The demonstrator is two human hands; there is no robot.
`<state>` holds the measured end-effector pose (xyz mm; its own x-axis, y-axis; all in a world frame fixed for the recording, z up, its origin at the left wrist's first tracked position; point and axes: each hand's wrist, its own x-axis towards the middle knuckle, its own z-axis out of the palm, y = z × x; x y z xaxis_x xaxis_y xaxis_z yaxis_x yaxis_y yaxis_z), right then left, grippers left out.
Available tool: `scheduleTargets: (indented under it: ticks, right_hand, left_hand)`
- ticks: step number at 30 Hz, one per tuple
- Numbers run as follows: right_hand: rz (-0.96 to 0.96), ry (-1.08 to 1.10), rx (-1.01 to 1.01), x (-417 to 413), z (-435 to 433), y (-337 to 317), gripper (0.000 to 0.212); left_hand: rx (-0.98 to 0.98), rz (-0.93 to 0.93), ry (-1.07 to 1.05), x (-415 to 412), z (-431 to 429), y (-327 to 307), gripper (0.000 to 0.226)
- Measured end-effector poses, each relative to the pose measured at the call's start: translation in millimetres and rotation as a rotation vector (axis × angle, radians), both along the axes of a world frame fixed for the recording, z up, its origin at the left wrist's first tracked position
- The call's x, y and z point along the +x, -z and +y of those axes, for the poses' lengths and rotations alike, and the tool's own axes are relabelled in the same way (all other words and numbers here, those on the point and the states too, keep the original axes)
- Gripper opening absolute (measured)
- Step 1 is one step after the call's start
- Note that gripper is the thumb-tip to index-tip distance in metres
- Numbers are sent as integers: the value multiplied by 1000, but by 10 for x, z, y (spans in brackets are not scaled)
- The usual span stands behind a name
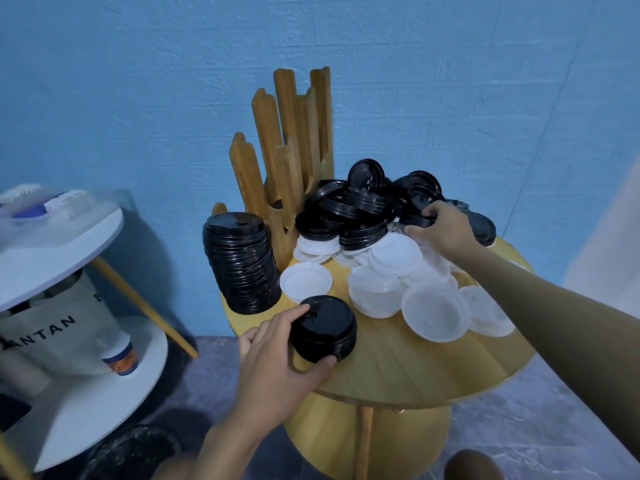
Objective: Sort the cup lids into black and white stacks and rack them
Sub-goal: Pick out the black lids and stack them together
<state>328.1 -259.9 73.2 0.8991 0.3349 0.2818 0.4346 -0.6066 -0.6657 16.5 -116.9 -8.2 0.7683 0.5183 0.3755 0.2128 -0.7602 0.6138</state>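
Here the left hand [277, 368] has its fingers [291, 315] clamped round a short stack of black lids [323, 329] on the worktop [398, 368], thumb against the near wall. The right hand [441, 226] pinches a black lid [420, 202] in the mixed pile [374, 237], white lids [433, 311] lying just below its fingertips. Thin plastic like this is probably light, flexible and slippery; take lids by the rim.

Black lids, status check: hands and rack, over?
Left hand gripping short black lid stack. Right hand pulling black lid from mixed pile. Wooden rack empty.
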Motion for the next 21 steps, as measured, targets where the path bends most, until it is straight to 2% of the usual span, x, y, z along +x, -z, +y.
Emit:
scheduleTargets:
  ticks: [7, 13, 16, 21]
  right_hand:
    - [-106, -111, 152, -231, -85, -124, 10]
    - [-205, -211, 200, -558, -135, -163, 7]
    - [-249, -259, 237, -760, -145, -114, 16]
    - [-310, -467, 222, -1238, -121, -23, 19]
  left_hand:
    - [8, -3, -1, 2, 20, 16, 72]
    - [-13, 0, 7, 7, 29, 31, 71]
    - [-13, 0, 10, 8, 35, 41, 71]
    - [-19, 10, 2, 12, 47, 41, 71]
